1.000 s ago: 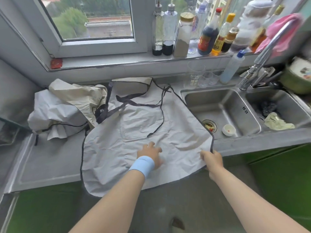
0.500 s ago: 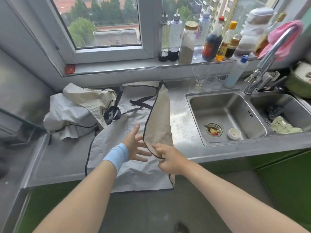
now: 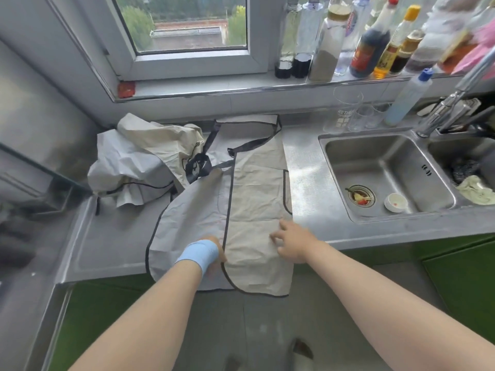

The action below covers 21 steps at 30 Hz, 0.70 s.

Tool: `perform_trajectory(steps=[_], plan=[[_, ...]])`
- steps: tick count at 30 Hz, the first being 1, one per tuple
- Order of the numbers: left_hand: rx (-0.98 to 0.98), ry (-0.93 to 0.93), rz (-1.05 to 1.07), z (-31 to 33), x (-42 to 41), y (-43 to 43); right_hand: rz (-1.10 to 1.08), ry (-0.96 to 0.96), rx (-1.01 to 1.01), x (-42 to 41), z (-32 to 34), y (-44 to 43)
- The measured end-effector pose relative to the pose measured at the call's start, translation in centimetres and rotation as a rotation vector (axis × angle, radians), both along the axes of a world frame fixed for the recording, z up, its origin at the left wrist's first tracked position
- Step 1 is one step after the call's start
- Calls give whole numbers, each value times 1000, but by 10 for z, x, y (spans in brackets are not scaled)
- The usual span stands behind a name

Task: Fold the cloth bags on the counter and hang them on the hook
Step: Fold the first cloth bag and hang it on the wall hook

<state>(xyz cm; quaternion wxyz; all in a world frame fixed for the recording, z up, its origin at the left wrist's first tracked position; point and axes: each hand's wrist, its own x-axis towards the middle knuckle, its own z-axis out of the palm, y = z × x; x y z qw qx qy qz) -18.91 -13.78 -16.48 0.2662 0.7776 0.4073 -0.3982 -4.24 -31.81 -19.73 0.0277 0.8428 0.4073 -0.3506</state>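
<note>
Fingers of right hand rest on folded cloth bag (black-trimmed).

We've got a steel sink with a small white dish by its drain, sauce bottles lining the windowsill, and glasses just below.

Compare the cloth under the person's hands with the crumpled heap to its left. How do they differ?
The spread cloth lies flat, one side folded over the other; the crumpled heap is bunched up. The spread cloth overhangs the counter's front edge; the crumpled heap sits farther back. The left hand and right hand touch the spread cloth, not the crumpled heap. Both are pale fabric with dark trim.
</note>
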Motion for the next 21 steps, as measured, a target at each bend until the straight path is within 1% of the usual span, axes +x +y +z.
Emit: perform_trajectory(steps=[1, 2, 4, 8, 10, 14, 16, 19, 21], plan=[[31, -1, -58, 3, 5, 4, 9, -21, -14, -1, -1, 4], [78, -41, -83, 3, 12, 10, 2, -44, -22, 0, 0, 8], [158, -177, -110, 8, 32, 21, -42, -70, -12, 7, 7, 15], [189, -410, -154, 27, 86, 32, -179, -81, 131, 50, 29, 32], [180, -480, -164, 29, 113, 38, -259, -72, 217, 76, 39, 43], [226, -506, -254, 22, 177, 61, -425, 0, 358, 143, 40, 77], [258, -494, -246, 20, 205, 74, -509, 51, 404, 176, 36, 97], [276, -424, -226, 11, 245, 97, -646, 175, 440, 223, 25, 127], [258, -413, -214, 5, 258, 108, -764, 275, 468, 239, 18, 140]])
